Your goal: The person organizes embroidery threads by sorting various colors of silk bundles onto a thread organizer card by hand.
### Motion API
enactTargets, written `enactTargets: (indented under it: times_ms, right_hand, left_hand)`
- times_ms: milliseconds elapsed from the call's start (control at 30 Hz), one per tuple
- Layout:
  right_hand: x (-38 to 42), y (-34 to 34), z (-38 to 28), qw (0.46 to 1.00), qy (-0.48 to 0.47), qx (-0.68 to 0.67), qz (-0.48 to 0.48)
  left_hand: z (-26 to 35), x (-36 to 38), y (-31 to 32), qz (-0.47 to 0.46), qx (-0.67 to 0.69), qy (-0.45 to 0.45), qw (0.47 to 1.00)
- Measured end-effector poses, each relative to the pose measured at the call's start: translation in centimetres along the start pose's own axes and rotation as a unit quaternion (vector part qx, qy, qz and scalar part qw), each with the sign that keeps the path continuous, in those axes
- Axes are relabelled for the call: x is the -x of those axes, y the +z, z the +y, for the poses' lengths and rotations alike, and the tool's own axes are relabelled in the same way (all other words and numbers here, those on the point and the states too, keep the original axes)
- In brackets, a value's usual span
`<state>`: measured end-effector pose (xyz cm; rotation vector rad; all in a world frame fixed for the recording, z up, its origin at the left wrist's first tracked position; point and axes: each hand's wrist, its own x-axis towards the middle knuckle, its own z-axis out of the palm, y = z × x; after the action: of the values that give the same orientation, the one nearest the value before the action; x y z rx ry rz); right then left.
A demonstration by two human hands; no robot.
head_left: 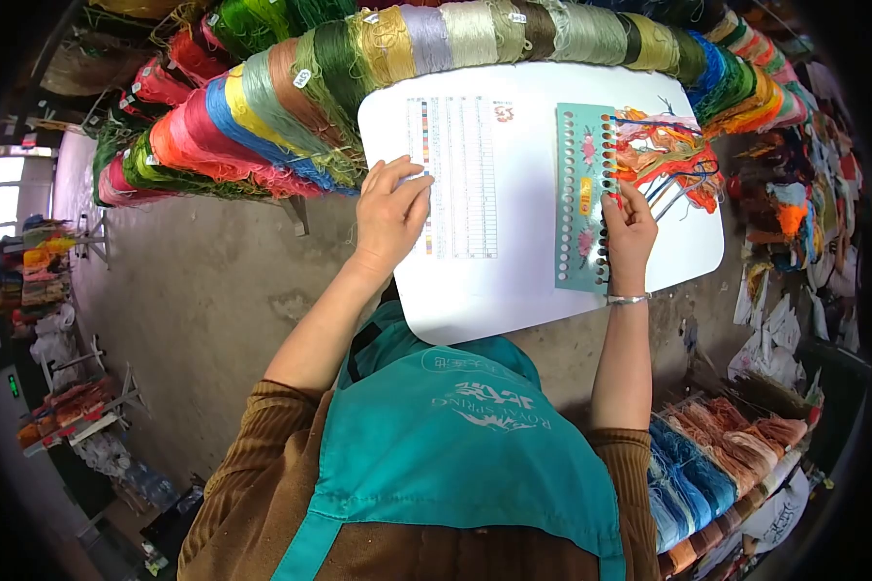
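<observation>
A white board (523, 290) lies before me with a printed colour chart (465, 184) on its left part. My left hand (392, 213) rests on the chart's left edge, fingers loosely bent and apart, holding nothing. To the right lies a green thread card (581, 232) with a row of holes down each long side. At its right row, the thumb and fingers of my right hand (632, 232) are pinched together, a bit of red thread showing at the tips. Loose embroidery threads (673, 160) in orange, red and blue spread from the card's upper right holes.
Thick hanks of coloured thread (329, 77) hang in a row along the board's far side. More hanks (727, 445) are stacked at the lower right, and others hang at the far right. A rack with yarn (68, 412) stands on the left, beyond the concrete floor (233, 261).
</observation>
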<state>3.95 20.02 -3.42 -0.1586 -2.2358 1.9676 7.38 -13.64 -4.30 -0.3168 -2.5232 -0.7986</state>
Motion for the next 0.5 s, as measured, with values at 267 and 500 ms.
enactTargets:
  times_ms: [267,500]
  right_hand:
    - [0.11,0.22,-0.13,1.000,0.012,-0.012,0.006]
    - [0.07,0.31,0.08,1.000,0.002,-0.014,0.009]
  left_hand:
    - [0.36,-0.16,-0.24,0.029,0.041,-0.005,0.999]
    - [0.59,-0.11,-0.69,0.007,0.027,0.003,1.000]
